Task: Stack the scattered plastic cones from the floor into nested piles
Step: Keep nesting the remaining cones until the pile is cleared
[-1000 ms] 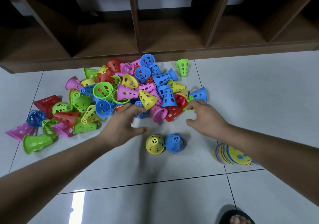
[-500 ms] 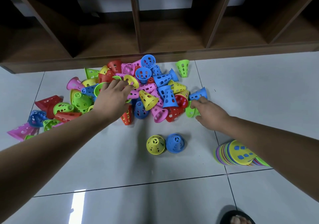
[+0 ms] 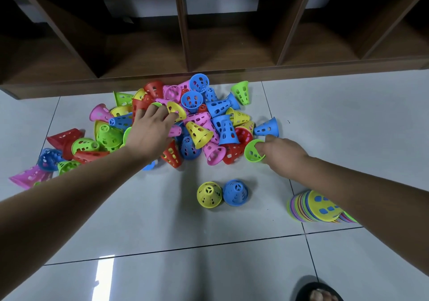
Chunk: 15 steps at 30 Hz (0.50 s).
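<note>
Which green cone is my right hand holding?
The green cone at the right edge of the pile, open mouth toward the camera; the right hand pinches its rim. No other green cone is near it.

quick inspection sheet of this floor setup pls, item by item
surface: tiled floor, glossy, dark grout lines
job's things: heap of cones lying loose by the shelf; yellow cone and blue cone upright, side by side, apart from it
clutter: stack of flat discs beside the right forearm; foot at bottom edge
grippers: left hand on the heap, grip hidden; right hand pinches a green cone by its rim
cables: nothing seen
surroundings: wooden shelf unit, open compartments
</note>
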### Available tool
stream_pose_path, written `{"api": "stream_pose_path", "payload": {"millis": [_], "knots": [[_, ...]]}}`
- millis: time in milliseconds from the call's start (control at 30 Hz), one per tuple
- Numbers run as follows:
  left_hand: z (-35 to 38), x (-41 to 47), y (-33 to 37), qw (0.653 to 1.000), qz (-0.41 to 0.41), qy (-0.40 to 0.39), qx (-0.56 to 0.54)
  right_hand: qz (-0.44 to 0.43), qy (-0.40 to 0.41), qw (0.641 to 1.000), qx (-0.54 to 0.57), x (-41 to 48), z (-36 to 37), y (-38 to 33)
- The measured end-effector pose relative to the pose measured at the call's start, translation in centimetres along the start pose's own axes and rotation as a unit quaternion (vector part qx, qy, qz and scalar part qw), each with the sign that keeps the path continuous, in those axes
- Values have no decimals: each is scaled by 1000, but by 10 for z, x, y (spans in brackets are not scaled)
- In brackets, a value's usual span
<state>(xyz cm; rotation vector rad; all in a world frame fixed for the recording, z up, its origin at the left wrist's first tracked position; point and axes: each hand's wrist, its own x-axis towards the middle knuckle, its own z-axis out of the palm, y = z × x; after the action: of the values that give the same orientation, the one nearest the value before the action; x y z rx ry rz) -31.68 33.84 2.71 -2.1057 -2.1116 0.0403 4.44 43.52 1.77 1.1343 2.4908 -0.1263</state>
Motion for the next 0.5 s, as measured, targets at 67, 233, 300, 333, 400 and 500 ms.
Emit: {"api": "stream_pose_path", "payload": {"millis": [67,233,300,333,400,500], "knots": [[-1,-3,0,1000,0,10,-14,-1,26,999,43,-8,-1,-3],[-20,-22,4,993,-40,50,-97,24,82,958,273,-37,-13,-16],[-32,-36,12,988,-35,66,-137,41,84,928,360,-49,-19,-23],[-38,-44,17,983,-30,70,-168,52,74,905,416,-54,-21,-27],[-50,-60,31,965,-32,63,-252,70,42,834,546,-61,-24,-36],[-59,-81,53,923,-54,32,-378,86,-9,742,665,-67,-21,-46]]}}
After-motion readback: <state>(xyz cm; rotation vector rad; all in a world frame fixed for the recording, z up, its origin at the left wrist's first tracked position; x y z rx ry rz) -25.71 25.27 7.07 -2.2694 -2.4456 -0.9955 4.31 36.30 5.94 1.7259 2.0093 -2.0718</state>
